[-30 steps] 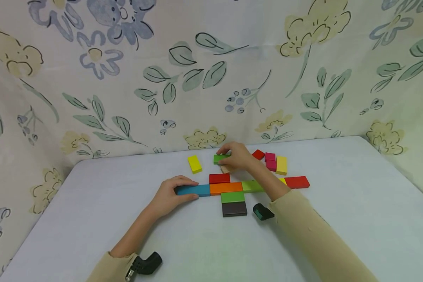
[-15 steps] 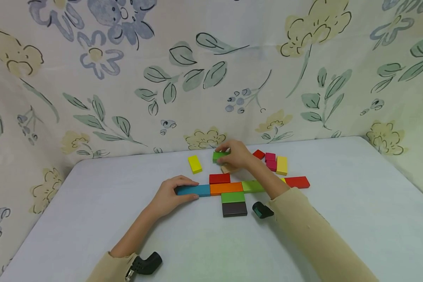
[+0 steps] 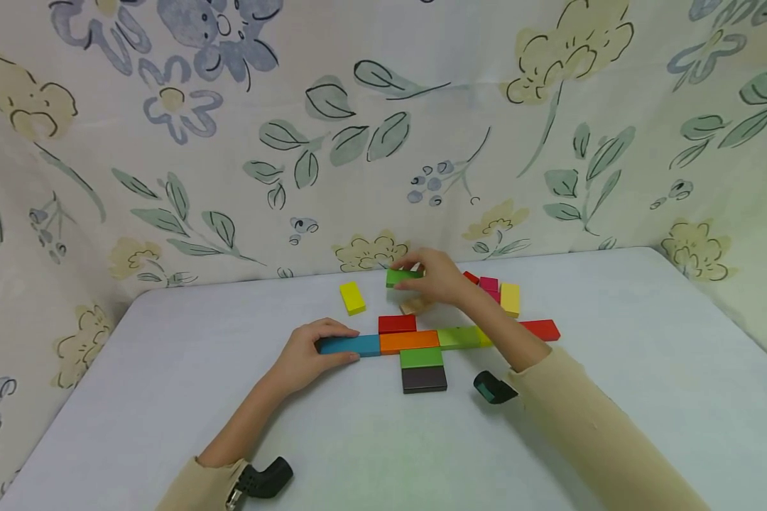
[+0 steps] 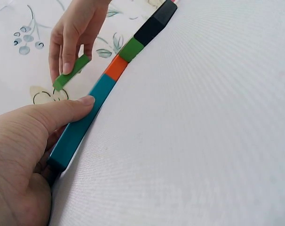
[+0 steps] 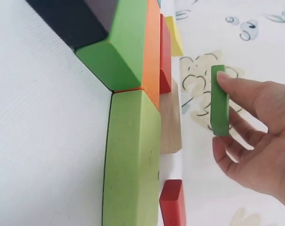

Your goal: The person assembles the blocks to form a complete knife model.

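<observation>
The left hand point(image 3: 308, 355) grips the left end of a blue block point(image 3: 362, 345), its thumb along the near side, as the left wrist view also shows. That block meets an orange block point(image 3: 409, 342) in a row, followed by a light green block point(image 3: 458, 337). Above the far part of the table, the right hand point(image 3: 439, 277) pinches a small green block point(image 3: 401, 277); in the right wrist view this green block point(image 5: 220, 101) is between thumb and fingers, off the surface. A natural wood block point(image 3: 414, 306) lies beneath the right hand.
Against the row lie a red block point(image 3: 397, 324), another green block point(image 3: 421, 357) and a dark block point(image 3: 425, 380). A yellow block point(image 3: 352, 298) is at the back left. Right of the right hand are magenta and pale yellow blocks point(image 3: 510, 300); a red block point(image 3: 541, 330) ends the row.
The right hand has lifted the green block up off the table near the back, and its forearm has shifted slightly right. The left hand has stayed on the blue block.
</observation>
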A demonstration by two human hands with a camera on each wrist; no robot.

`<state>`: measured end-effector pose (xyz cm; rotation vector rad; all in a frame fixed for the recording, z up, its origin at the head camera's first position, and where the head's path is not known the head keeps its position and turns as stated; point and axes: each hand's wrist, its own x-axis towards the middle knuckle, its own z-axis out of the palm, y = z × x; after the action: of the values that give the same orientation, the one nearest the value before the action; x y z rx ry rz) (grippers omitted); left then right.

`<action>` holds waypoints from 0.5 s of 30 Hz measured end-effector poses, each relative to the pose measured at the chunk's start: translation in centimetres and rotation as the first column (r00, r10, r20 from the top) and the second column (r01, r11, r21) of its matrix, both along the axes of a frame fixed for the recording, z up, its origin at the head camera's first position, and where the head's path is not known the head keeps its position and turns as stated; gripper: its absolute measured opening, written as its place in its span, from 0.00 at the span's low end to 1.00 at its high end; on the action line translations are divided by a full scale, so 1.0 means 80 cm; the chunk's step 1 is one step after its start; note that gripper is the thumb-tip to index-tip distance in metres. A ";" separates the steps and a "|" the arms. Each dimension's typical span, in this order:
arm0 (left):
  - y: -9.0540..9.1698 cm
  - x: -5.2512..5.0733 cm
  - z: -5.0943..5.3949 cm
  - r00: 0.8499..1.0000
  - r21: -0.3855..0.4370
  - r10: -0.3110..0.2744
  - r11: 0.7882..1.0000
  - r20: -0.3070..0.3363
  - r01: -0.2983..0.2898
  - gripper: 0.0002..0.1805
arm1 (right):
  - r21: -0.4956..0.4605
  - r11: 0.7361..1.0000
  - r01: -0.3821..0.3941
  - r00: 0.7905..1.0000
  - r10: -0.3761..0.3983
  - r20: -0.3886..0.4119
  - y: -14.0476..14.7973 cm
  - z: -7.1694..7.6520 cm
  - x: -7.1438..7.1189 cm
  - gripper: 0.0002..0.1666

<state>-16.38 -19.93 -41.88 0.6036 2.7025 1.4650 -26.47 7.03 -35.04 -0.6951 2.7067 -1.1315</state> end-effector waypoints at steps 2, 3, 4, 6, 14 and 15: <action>0.000 0.000 0.000 1.000 -0.003 0.000 1.000 0.003 0.000 0.17 | -0.016 1.000 -0.009 1.000 0.009 -0.002 0.004 0.003 0.006 0.21; 0.000 0.000 0.000 1.000 -0.003 0.000 1.000 0.005 0.000 0.17 | -0.023 1.000 -0.012 1.000 0.012 -0.002 0.006 0.004 0.010 0.21; -0.001 0.000 0.000 1.000 -0.004 0.001 1.000 0.005 -0.001 0.17 | -0.028 0.999 -0.015 1.000 0.014 -0.004 0.007 0.005 0.013 0.21; -0.001 0.001 0.000 1.000 -0.005 0.003 1.000 0.005 -0.002 0.17 | -0.041 0.999 -0.021 1.000 0.020 -0.006 0.011 0.009 0.021 0.21; 0.000 0.001 0.000 1.000 -0.002 -0.001 1.000 -0.009 0.001 0.18 | -0.057 0.998 -0.034 0.999 0.033 -0.025 0.023 0.018 0.058 0.22; 0.000 0.000 0.000 1.000 -0.002 -0.001 1.000 -0.009 0.001 0.18 | -0.056 0.998 -0.041 0.999 0.039 -0.037 0.024 0.020 0.063 0.22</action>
<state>-16.34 -19.95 -41.85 0.6131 2.7096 1.4629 -21.46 8.96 -33.48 -0.7817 2.6865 -1.2016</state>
